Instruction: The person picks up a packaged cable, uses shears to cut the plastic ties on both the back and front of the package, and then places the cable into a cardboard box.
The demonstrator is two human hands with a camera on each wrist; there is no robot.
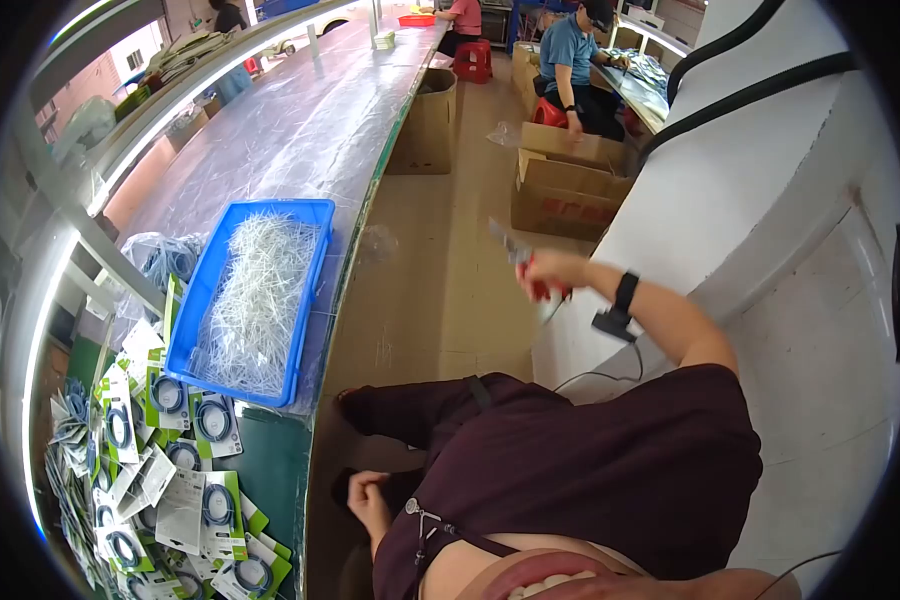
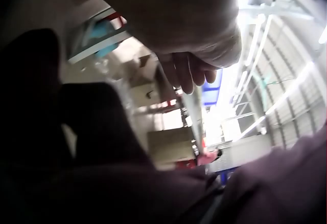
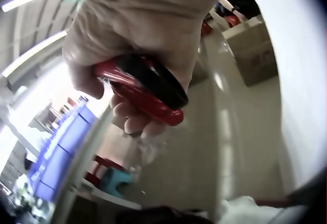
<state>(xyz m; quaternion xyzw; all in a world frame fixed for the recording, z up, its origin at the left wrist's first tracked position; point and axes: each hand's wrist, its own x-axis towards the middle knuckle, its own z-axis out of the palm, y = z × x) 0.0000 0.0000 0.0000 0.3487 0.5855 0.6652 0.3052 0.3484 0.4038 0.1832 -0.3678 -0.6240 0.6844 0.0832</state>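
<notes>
My right hand [image 1: 553,270] is raised over the floor beside the white wall and grips a red-handled hand tool [image 3: 148,99]. In the right wrist view the tool shows two red grips and a black band, with my fingers wrapped round them. A grey metal head [image 1: 510,243] sticks out past the hand in the head view, blurred, so I cannot tell its exact kind. Low by my body, near the bench edge, hangs my left hand [image 1: 368,503]. Its fingers [image 2: 184,73] are loosely curled with nothing in them.
On the bench [image 1: 300,90] to the left lies a blue tray [image 1: 177,350] full of clear thin plastic strips [image 1: 260,300]. Carded coiled cables [image 1: 215,505] are heaped in front of it. Cardboard boxes [image 1: 570,205] stand on the floor ahead, near a seated person [image 1: 570,60].
</notes>
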